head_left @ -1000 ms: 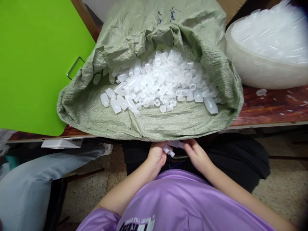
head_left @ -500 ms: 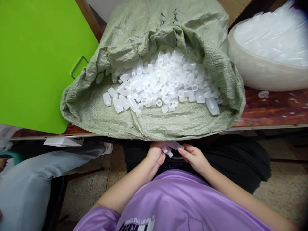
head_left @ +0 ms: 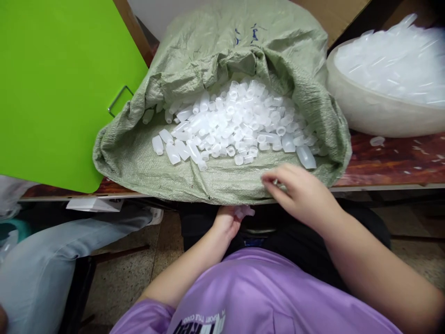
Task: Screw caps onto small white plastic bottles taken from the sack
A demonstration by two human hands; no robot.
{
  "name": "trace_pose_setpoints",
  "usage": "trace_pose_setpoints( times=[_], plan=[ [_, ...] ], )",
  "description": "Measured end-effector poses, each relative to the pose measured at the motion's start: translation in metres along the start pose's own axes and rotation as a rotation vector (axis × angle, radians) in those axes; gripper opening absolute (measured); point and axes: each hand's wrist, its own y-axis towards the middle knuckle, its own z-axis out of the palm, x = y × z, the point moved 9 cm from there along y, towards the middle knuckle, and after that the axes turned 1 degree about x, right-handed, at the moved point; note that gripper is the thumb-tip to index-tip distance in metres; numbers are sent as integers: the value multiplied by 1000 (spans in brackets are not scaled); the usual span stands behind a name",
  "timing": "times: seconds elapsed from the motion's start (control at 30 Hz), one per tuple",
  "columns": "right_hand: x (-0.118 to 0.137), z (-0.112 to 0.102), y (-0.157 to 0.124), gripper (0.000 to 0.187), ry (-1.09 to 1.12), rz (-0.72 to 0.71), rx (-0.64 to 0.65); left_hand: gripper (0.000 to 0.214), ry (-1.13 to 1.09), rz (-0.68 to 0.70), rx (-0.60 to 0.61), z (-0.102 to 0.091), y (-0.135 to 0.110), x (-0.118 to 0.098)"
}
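Observation:
My left hand (head_left: 228,223) is closed low in front of me, just below the edge of the sack. It holds small translucent plastic pieces (head_left: 244,211), whose exact number and shape are partly hidden. My right hand (head_left: 295,190) is over the front lip of the woven green sack (head_left: 229,178), slightly blurred. Its thumb and forefinger are curved with a gap between them, and nothing shows in them. Beyond it lies a heap of translucent plastic tubes and nozzle-like pieces (head_left: 229,125) inside the sack mouth. One larger tapered piece (head_left: 306,157) lies nearest my right hand.
A large whitish bowl (head_left: 378,113) piled with translucent pieces stands at right on the red-brown table (head_left: 392,162). A bright green board (head_left: 62,93) with a metal handle (head_left: 118,99) is at left. Another person's jean-clad leg (head_left: 41,273) is at lower left.
My right hand has left the pieces beside my left hand and moved up and right over the sack's lip. The longer piece between both hands no longer shows. My left hand stays low.

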Motion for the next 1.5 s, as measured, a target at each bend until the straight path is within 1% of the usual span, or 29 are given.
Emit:
trace_pose_setpoints(
  times=[0.03, 0.1, 0.2, 0.27, 0.33, 0.37, 0.4, 0.43, 0.47, 0.5, 0.53, 0.57, 0.6, 0.63, 0.7, 0.77, 0.83, 1.0, 1.07, 1.17, 1.27, 1.33, 1.37, 1.4, 1.5],
  plan=[
    [-2, -2, 14, 21, -132, 8, -56, 12, -2, -23, -9, -2, -1, 2],
    [-9, 6, 39, 24, -289, 18, -78, 14, -4, -73, -29, -6, -5, 5],
    [-18, 23, 62, 25, -365, 27, -48, 19, 15, -129, -10, -7, -10, 9],
    [-19, 23, 62, 25, -365, 29, -65, 20, 28, -151, 13, -7, -12, 10],
    [-18, 13, 49, 26, -291, 23, -114, 19, 26, -160, 25, -7, -12, 10],
    [-18, 7, 38, 26, -209, 26, -130, 17, 16, -162, 24, -7, -12, 10],
    [-19, 3, 25, 26, -98, 28, -124, 16, 3, -160, 22, -7, -12, 9],
    [-20, 3, 11, 25, 30, 31, -84, 15, -7, -157, 23, -6, -12, 8],
    [-20, 8, -4, 24, 158, 30, -5, 15, -17, -153, 29, -5, -12, 7],
    [-17, 19, -20, 21, 254, 8, 120, 16, -24, -151, 43, -3, -12, 6],
    [-14, 33, -36, 18, 285, -9, 243, 18, -27, -154, 63, 0, -13, 6],
    [-15, 43, -51, 14, 266, 4, 306, 19, -26, -163, 88, 3, -14, 7],
    [-17, 50, -62, 12, 229, 23, 303, 20, -23, -178, 111, 6, -15, 9],
    [-21, 55, -70, 13, 191, 55, 262, 21, -24, -195, 127, 9, -16, 11],
    [-29, 60, -79, 15, 159, 110, 134, 20, -14, -216, 130, 11, -19, 14],
    [-30, 65, -84, 17, 161, 95, 48, 18, 24, -219, 105, 10, -23, 15],
    [-24, 68, -85, 19, 126, 1, 5, 16, 83, -219, 70, 7, -26, 14],
    [-4, 66, -97, 28, -114, -353, -93, 8, 186, -226, -11, 4, -33, 13],
    [-4, 71, -100, 29, -165, -424, -88, 5, 256, -263, -50, 1, -34, 17],
    [-10, 78, -101, 27, -194, -450, -44, 7, 331, -313, -103, -5, -35, 20],
    [-11, 81, -106, 28, -168, -517, -19, 5, 351, -338, -113, -6, -35, 22],
    [-13, 83, -109, 30, -108, -551, 3, 4, 367, -363, -114, -7, -34, 25],
    [-16, 84, -109, 31, -50, -527, 29, 4, 373, -377, -115, -8, -34, 26],
    [-23, 87, -106, 30, 40, -444, 62, 4, 378, -388, -118, -9, -33, 28],
    [-56, 103, -98, 24, 339, -18, 135, 3, 379, -373, -135, -11, -31, 30]
  ],
)
